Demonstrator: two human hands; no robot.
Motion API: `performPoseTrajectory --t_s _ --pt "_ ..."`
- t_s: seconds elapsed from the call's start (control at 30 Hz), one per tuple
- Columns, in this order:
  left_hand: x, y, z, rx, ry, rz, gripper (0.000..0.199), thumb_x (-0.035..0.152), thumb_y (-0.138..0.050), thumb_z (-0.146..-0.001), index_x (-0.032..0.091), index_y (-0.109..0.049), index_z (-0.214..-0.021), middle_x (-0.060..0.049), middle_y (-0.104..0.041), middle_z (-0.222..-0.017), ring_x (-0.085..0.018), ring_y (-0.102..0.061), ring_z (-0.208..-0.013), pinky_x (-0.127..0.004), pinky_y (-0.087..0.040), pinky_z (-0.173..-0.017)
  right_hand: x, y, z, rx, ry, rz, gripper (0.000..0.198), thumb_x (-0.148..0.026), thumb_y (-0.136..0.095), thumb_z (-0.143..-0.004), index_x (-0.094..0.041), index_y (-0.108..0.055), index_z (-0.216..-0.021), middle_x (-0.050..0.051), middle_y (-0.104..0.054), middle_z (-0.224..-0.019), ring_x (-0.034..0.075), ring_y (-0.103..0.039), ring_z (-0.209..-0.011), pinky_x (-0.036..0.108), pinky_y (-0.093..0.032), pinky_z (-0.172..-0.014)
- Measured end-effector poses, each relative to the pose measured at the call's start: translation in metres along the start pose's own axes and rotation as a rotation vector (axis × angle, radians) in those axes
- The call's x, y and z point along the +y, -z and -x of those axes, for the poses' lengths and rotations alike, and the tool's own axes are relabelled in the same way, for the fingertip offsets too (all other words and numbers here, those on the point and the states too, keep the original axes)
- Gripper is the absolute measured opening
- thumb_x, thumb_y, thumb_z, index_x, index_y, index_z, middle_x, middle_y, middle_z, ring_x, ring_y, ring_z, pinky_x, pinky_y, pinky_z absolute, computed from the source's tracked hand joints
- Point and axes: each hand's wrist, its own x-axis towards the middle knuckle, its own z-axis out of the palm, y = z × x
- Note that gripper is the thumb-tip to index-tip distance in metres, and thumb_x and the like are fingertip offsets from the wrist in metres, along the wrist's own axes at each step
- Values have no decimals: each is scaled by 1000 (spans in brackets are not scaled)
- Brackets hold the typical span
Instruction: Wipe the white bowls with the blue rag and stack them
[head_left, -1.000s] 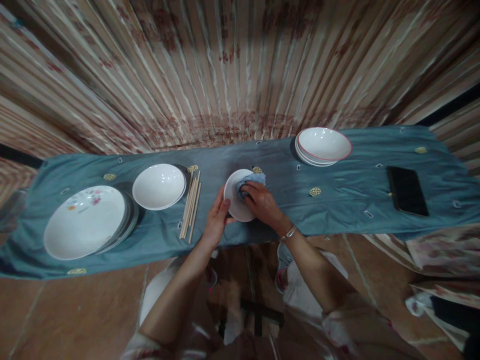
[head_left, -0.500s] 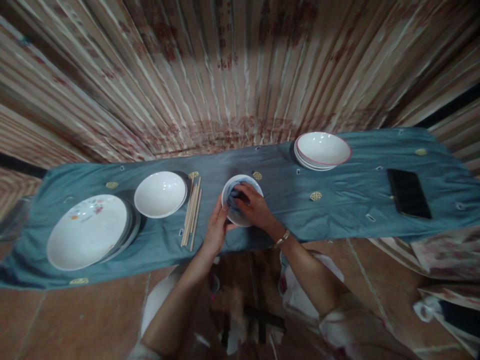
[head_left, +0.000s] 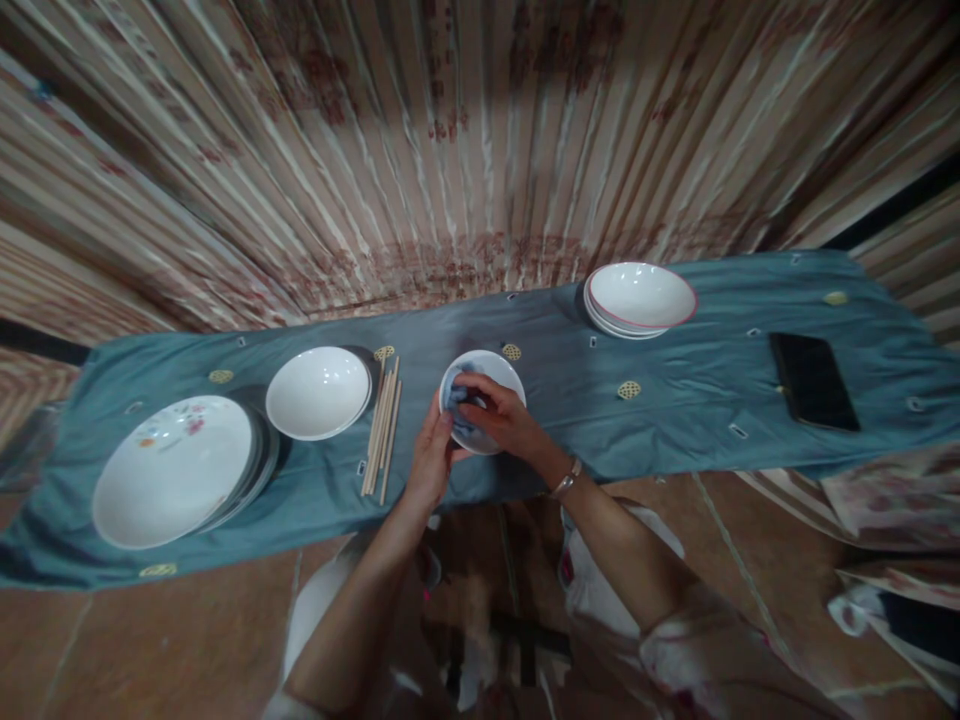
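Note:
A small white bowl [head_left: 504, 372] is held over the near middle of the table, its inside facing up. My left hand [head_left: 433, 450] grips its left side, thumb at the rim and fingers underneath. Inside the bowl, my right hand [head_left: 502, 412] pinches a bunched blue-grey cloth [head_left: 459, 396] against the inner left wall. Part of the cloth is hidden by the fingers. Left of the bowl lie several wooden chopsticks [head_left: 384, 430], and beyond them sits a white bowl [head_left: 318, 393] with another beneath it.
A stack of large plates [head_left: 176, 480], the top one flowered, stands at the left end of the blue-green tablecloth [head_left: 555, 330]. Red-rimmed bowls [head_left: 641, 295] are stacked at the back right. A black phone [head_left: 814, 382] lies farther right. Pleated curtains [head_left: 480, 150] hang behind.
My right hand and the cloth have shifted slightly left within the bowl, toward its inner left wall. The left hand keeps its hold. The view has tilted a little.

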Motion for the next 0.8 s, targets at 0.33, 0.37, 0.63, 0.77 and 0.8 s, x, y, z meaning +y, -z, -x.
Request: performPoseTrajectory --t_s 0.33,0.37,0.63,0.77,0.8 --pt "0 0 -1 -3 -7 -1 78 56 -78 -79 28 -55 -148 -10 -59 -151 -33 -64 -128 -38 -67 -81 -9 4 1 -110 -24 -92 28 -44 -74 -84 -22 -74 -101 7 -72 -121 22 -63 -123 37 -41 -115" --pt "0 1 -1 -1 -5 -2 78 56 -79 -79 28 -55 -148 -10 -58 -151 -33 -64 -128 -38 -67 -81 -8 4 0 -123 -30 -106 28 -44 -74 -83 -22 -74 -100 7 -72 -119 21 -63 -121 37 -42 -113" --pt "-1 1 -1 9 -5 -4 79 56 -79 -79 27 -55 -148 -10 -59 -151 -34 -64 -127 -39 -67 -81 -10 9 0 -201 -105 -171 26 -40 -76 -78 -19 -74 -94 3 -72 -100 18 -64 -97 32 -48 -96" --pt "-1 1 0 8 5 -8 81 58 -79 -77 27 -55 -149 -11 -60 -150 -33 -66 -124 -38 -67 -81 -12 12 1 -221 -125 -167 21 -34 -74 -77 -18 -73 -91 0 -69 -90 15 -62 -87 29 -49 -87" --pt "-1 1 0 8 5 -12 82 58 -80 -77 27 -55 -149 -11 -61 -148 -33 -67 -124 -38 -67 -80 -12 12 1 -228 -129 -160 20 -33 -73 -77 -18 -73 -90 0 -69 -89 15 -61 -86 29 -48 -86"
